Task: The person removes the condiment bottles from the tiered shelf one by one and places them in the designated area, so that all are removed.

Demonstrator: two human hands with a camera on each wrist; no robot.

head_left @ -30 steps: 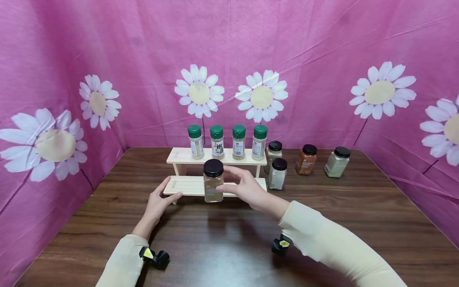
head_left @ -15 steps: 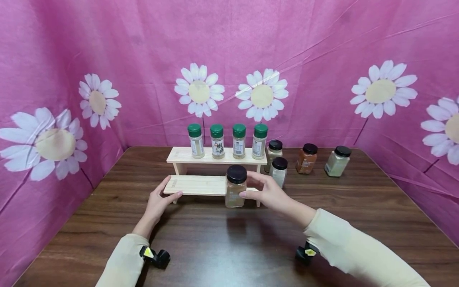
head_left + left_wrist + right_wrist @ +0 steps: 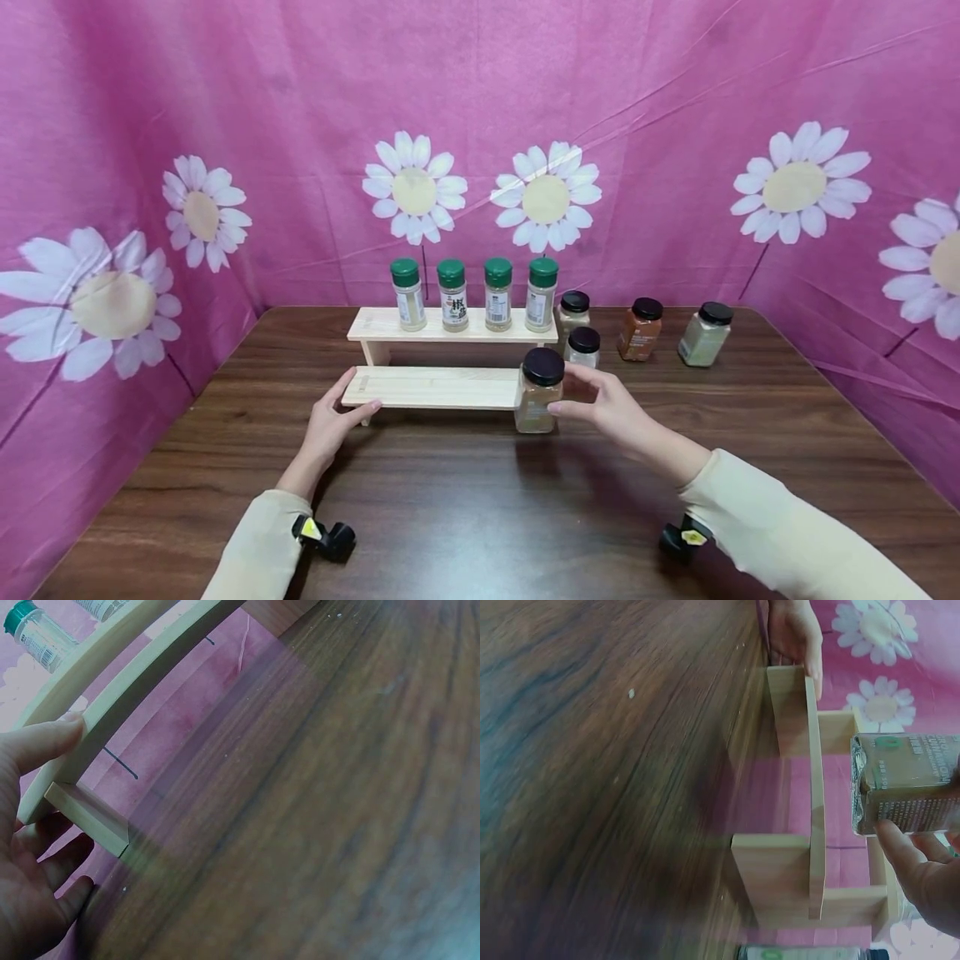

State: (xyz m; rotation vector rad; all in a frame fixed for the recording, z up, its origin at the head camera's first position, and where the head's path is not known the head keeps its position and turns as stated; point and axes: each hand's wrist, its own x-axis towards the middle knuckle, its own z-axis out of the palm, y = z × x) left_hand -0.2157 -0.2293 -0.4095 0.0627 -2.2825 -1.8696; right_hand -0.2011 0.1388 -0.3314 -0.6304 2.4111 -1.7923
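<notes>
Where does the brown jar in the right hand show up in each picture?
Head: the brown jar is right of centre, in the right hand.
Left wrist: not in it.
Right wrist: the brown jar is at the right edge, around mid-height.
Shared landmark: the wooden rack.

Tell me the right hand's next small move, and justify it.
Probably ease the jar down onto the lower shelf's right end: the right hand holds it upright there, the right wrist view shows a gap between its base and the shelf, and the left hand grips the shelf's left end.
</notes>
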